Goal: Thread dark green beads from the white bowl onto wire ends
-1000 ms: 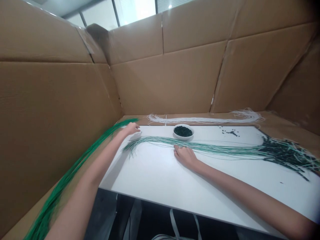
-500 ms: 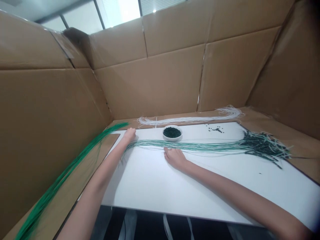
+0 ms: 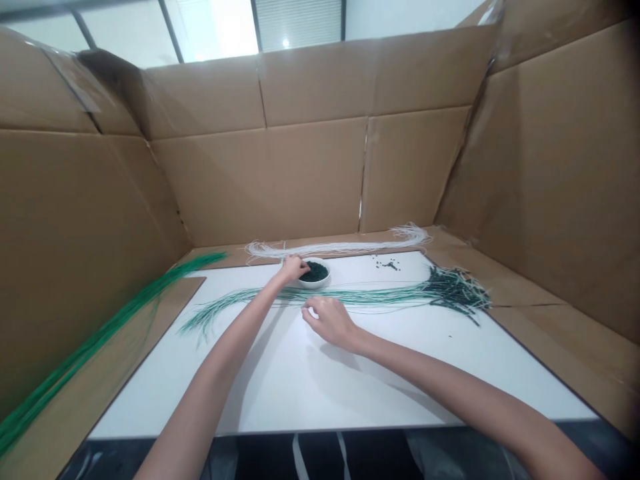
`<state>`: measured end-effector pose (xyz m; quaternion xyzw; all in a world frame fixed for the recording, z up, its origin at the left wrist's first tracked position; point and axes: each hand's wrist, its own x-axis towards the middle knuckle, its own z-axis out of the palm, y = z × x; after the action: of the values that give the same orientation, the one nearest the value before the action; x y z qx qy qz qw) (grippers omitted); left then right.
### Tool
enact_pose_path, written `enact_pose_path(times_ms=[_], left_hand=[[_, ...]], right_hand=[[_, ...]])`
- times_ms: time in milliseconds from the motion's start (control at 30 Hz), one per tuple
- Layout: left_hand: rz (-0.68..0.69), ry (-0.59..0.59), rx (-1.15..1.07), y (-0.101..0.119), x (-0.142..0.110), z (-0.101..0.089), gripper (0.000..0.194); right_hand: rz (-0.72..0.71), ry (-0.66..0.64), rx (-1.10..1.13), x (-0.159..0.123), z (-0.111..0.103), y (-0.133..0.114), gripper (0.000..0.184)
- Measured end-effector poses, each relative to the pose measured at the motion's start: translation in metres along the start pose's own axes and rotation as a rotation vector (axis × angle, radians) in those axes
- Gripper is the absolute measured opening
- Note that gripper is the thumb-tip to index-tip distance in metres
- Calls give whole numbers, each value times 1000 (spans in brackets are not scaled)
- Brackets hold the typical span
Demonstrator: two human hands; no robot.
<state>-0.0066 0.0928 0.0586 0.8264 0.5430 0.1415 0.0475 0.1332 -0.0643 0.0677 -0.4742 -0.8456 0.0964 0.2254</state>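
Note:
My left hand reaches over the left rim of a small white bowl full of small dark green beads. Its fingers are bent together at the beads, and what lies between the tips is hidden. Just in front of the bowl, my right hand is closed in a pinch above the white board. At its fingertips a thin pale thread seems to be held, though it barely shows. Behind this hand runs a long bundle of green and white threads, its right end thick with dark beaded strands.
A hank of white thread lies along the back of the white board. Loose dark beads are scattered right of the bowl. A long green bundle lies on the cardboard at left. Tall cardboard walls stand around.
My left hand has moved right, from the left end of the thread bundle to the bowl. My right hand has stayed in front of the bundle. The view has turned to the right.

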Motion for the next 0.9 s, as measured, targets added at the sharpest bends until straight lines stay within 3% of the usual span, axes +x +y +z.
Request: enact_pose_path(times_ms=[100,200,367,467,500,600,667,800,900], left_hand=[[3,34,-68,-12,-6,-6,18],[-12,85,-145,-20,-13,-19,21],[-57,180,-284,-11,-35,-37,26],[-70,244,-416,7,-68,-38,33],[-77,231,-607,14,-82,-38,36],[-90,36,-1125,36,-127,-36,46],[-163,-41,-1338,45,-150,-36,43],[-298,95,-1509,46,-168,-36,23],[-369,183,-1494,34,-166,-40,28]], right_hand=[[47,-30,36,-1,-6,1,27],[81,-81,63,-3,-2,1,29],[23,-145,200,-11,10,-8,28],[9,-97,421,-10,8,-16,33],[8,-65,508,-9,7,-18,35],[31,-21,780,1,10,-25,38],[105,-80,1014,9,17,-30,38],[397,-278,1463,27,26,-44,32],[450,-277,1597,41,23,-55,25]])
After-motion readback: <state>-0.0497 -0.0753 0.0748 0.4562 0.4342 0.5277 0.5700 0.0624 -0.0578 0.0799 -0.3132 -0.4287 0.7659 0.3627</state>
